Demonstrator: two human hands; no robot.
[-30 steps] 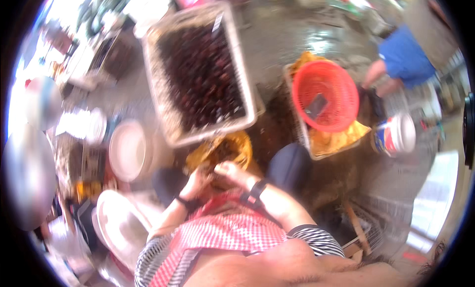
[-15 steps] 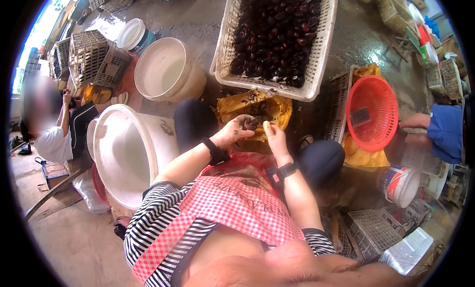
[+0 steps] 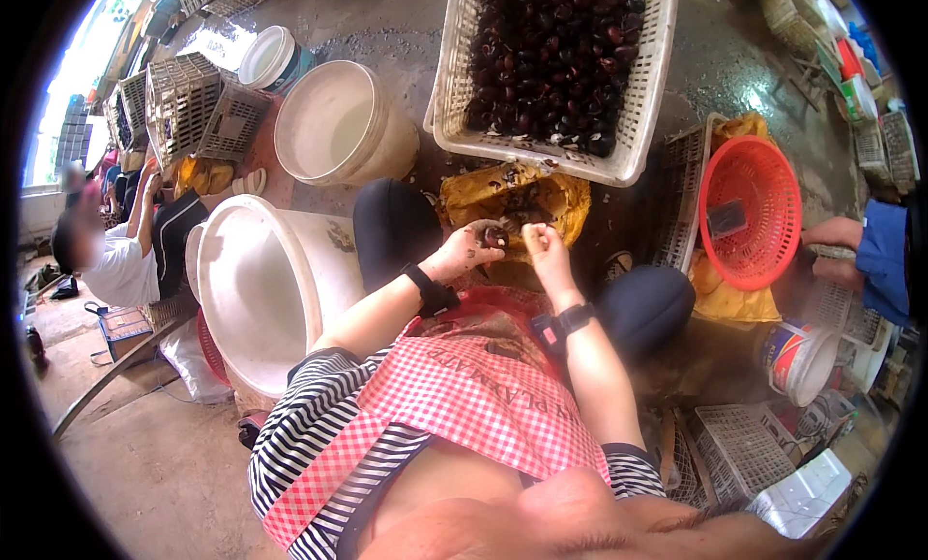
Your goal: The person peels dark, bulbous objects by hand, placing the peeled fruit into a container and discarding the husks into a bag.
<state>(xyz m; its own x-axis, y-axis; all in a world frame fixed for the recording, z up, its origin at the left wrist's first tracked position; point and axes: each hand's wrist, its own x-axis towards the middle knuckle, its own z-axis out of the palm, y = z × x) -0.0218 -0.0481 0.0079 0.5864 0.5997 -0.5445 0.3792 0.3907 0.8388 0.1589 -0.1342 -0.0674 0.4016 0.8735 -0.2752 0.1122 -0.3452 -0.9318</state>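
Remotely, I see the left hand (image 3: pixel 458 255) holding a dark corm (image 3: pixel 494 238) at the near side of the yellow sack (image 3: pixel 466 201); the right hand (image 3: pixel 549 258) beside it is pinched narrow, on anything or not I cannot tell. Beyond the sack stands a white crate (image 3: pixel 659 67) of glossy corms (image 3: pixel 551 67); right of the sack, a red colander (image 3: pixel 773 198).

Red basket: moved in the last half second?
No, not visibly. The red basket keeps about the same offset to the right of the large white crate; both shift rightward together in the picture, which looks like camera motion.
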